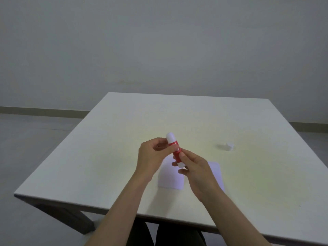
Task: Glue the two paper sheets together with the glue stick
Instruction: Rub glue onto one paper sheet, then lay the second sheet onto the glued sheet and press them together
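The person holds the glue stick (175, 150) above the table (106, 157), tilted with its white top pointing away; the left hand (152, 157) has its fingers (160, 140) closed on the upper part of the red tube, and the right hand (197, 172) pinches the lower white end. Beneath the hands, two pale paper sheets (171, 176) lie flat on the table, partly hidden by the wrists. A small white cap (228, 146) sits on the table well off to the right.
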